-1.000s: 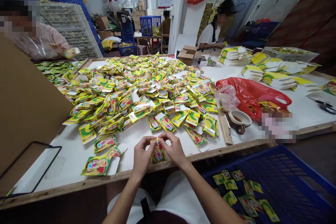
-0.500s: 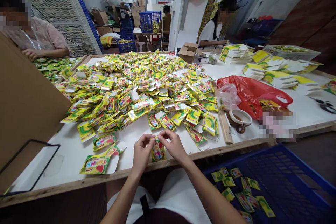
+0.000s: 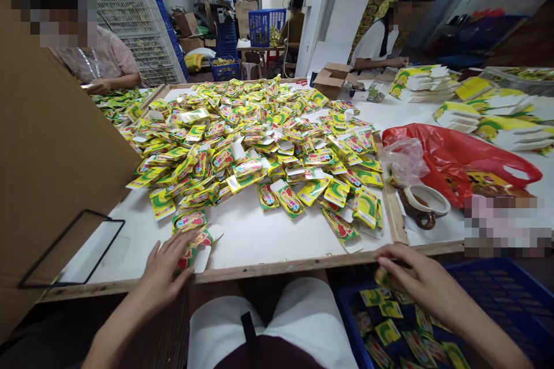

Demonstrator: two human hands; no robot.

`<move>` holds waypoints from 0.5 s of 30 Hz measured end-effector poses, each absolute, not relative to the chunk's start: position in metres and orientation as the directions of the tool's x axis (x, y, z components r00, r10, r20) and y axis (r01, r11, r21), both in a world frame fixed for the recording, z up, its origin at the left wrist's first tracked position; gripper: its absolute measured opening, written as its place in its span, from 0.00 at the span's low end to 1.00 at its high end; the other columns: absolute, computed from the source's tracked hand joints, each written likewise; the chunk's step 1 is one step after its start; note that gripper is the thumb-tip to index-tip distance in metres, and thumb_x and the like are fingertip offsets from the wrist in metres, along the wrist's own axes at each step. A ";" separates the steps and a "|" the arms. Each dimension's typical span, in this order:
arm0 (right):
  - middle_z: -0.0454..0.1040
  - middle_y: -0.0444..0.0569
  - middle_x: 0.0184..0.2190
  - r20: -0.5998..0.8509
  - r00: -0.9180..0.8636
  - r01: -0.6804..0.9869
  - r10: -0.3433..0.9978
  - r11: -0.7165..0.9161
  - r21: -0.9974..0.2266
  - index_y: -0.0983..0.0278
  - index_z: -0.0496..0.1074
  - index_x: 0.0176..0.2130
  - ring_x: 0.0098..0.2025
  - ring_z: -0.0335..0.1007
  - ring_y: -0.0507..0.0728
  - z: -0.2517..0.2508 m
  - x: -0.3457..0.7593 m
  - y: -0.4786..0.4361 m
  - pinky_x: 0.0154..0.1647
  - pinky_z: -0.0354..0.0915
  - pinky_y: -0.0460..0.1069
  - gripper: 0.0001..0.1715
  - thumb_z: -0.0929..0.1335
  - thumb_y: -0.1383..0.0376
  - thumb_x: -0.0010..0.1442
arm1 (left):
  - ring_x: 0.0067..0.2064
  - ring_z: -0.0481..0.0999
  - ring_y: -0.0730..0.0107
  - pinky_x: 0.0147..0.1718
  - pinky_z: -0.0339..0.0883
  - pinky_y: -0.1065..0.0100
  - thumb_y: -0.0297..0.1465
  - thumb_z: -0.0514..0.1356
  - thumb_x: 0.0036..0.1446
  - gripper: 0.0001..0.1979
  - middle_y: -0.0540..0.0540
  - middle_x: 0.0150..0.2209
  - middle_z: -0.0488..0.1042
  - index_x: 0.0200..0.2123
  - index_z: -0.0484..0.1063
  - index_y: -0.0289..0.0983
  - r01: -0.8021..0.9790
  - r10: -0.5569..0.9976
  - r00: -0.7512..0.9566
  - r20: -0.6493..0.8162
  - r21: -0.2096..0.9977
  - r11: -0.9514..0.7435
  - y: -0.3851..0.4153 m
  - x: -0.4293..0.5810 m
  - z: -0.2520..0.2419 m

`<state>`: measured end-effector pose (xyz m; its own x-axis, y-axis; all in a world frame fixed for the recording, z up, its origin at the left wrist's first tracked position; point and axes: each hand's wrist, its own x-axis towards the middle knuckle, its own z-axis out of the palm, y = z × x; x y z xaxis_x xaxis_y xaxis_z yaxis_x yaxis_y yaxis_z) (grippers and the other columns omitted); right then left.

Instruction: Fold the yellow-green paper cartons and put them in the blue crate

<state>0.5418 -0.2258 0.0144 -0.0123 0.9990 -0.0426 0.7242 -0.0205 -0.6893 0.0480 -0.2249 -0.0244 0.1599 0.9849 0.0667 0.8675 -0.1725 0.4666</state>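
Over the table's front-left edge is my left hand (image 3: 167, 265), fingers stretched out on a small yellow-green printed box (image 3: 187, 259) with a white flap. The hand hides much of that box; another box (image 3: 188, 220) lies just beyond the fingertips. My right hand (image 3: 411, 271) is above the blue basket at the lower right, a small yellow-green box (image 3: 381, 278) pinched in its fingers and partly hidden. Inside the blue basket (image 3: 489, 282) lie several similar boxes (image 3: 387, 331). A large heap of these boxes (image 3: 259, 138) covers the middle of the table.
A cardboard sheet (image 3: 56, 144) with a black wire frame (image 3: 121, 242) stands at left. To the right are a wooden strip (image 3: 393, 213), a cup (image 3: 426, 202), a red plastic bag (image 3: 437, 150) and stacked cartons (image 3: 502, 127). Co-workers sit at left (image 3: 112, 57) and back right (image 3: 376, 40).
My hands have parted from the box they both held at the table's front edge. The left went to the boxes at left, the right over the basket with a box. The view shifted left.
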 end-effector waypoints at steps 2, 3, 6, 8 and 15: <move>0.77 0.54 0.35 -0.037 -0.010 0.753 0.999 -0.017 -0.658 0.59 0.75 0.32 0.39 0.73 0.64 0.016 0.548 -0.231 0.41 0.67 0.55 0.12 0.68 0.54 0.51 | 0.57 0.66 0.49 0.56 0.51 0.44 0.36 0.57 0.53 0.27 0.43 0.56 0.69 0.57 0.62 0.46 0.885 0.985 0.170 -0.026 0.444 -0.141 -0.223 0.028 -0.027; 0.77 0.54 0.36 -0.026 -0.022 0.737 0.999 -0.001 -0.675 0.59 0.75 0.33 0.40 0.72 0.64 0.016 0.540 -0.232 0.43 0.67 0.56 0.12 0.67 0.54 0.53 | 0.55 0.68 0.49 0.54 0.54 0.46 0.37 0.58 0.52 0.26 0.42 0.55 0.70 0.56 0.63 0.45 0.885 0.982 0.183 -0.054 0.444 -0.140 -0.221 0.023 -0.027; 0.77 0.51 0.35 -0.019 -0.124 0.615 0.992 0.061 -0.786 0.60 0.73 0.34 0.41 0.72 0.61 0.013 0.488 -0.229 0.43 0.67 0.53 0.12 0.64 0.57 0.58 | 0.47 0.73 0.49 0.44 0.65 0.56 0.39 0.63 0.45 0.20 0.42 0.46 0.76 0.44 0.73 0.43 0.879 0.981 0.181 -0.064 0.457 -0.132 -0.212 0.022 -0.020; 0.76 0.49 0.33 -0.014 -0.185 0.508 0.983 0.084 -0.857 0.61 0.72 0.34 0.39 0.72 0.59 0.012 0.446 -0.227 0.41 0.67 0.51 0.10 0.63 0.60 0.60 | 0.42 0.75 0.50 0.39 0.67 0.60 0.39 0.64 0.42 0.16 0.43 0.40 0.78 0.38 0.75 0.43 0.840 0.988 0.146 -0.042 0.533 -0.101 -0.209 0.031 -0.011; 0.72 0.50 0.45 0.170 -0.179 0.083 0.969 0.187 -0.979 0.60 0.65 0.45 0.44 0.71 0.56 -0.014 0.350 -0.214 0.46 0.67 0.50 0.13 0.66 0.65 0.58 | 0.37 0.76 0.66 0.37 0.69 0.66 0.36 0.64 0.49 0.22 0.48 0.36 0.75 0.45 0.59 0.41 0.238 0.977 -0.175 0.124 0.968 -0.081 -0.213 0.144 -0.006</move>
<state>0.3498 -0.2138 -0.0141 -0.1788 0.9691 0.1700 0.0831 0.1871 -0.9788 0.1441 -0.2128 -0.0059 -0.1749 0.9767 0.1244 0.2380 -0.0807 0.9679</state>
